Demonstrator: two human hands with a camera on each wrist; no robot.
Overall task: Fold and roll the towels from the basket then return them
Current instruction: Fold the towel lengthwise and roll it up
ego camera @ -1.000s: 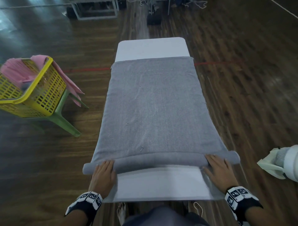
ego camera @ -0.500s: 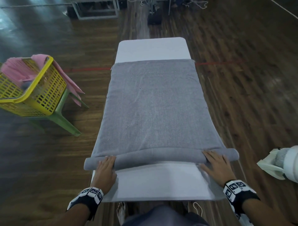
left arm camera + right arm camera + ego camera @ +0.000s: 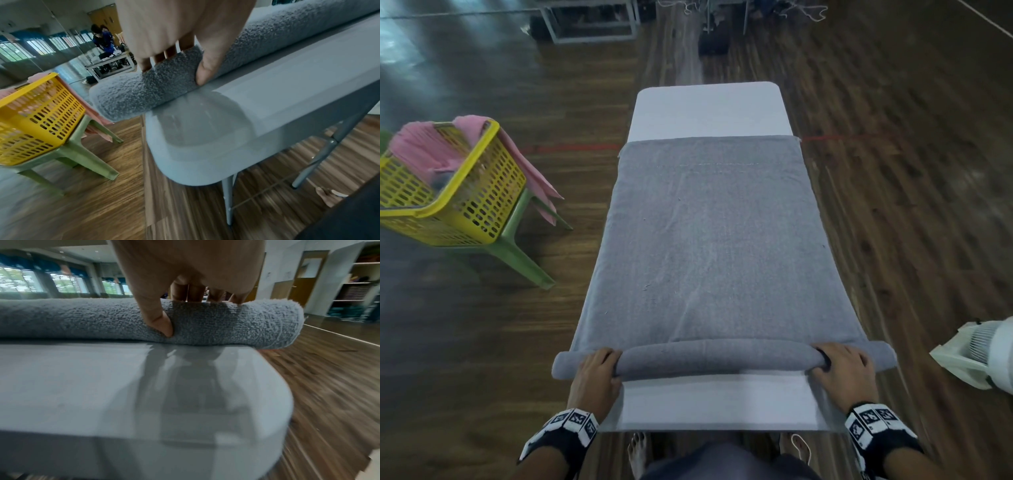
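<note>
Since the earlier frames the rolled end of the grey towel [image 3: 709, 246] has grown thicker and travelled further up the desk [image 3: 709, 109], leaving a wider bare strip of desk surface on the person's side of the roll, and both hands have gone from lying flat against it to wrapping over it.

The towel lies lengthwise on the desk, flat beyond the roll, its far edge stopping short of the desk's far end. The roll [image 3: 722, 358] lies crosswise, and both its ends overhang the desk's long edges.

The left hand [image 3: 596, 371] grips the roll near its left end: fingers curled over the top, thumb [image 3: 205, 73] pressed into the near face, its tip at the desk surface. The right hand [image 3: 843, 370] grips the roll near its right end in the same manner, fingers over the top and thumb [image 3: 162, 324] dug into the near face.

The yellow basket [image 3: 465, 192] sits on a green stool [image 3: 517, 246], well to the left of the desk. A pink towel [image 3: 424, 150] lies in the basket and hangs over its rim on the side facing the desk. A white fan [image 3: 986, 356] stands to the right of the desk, near the roll's right end. The floor [image 3: 911, 205] is dark wood.
</note>
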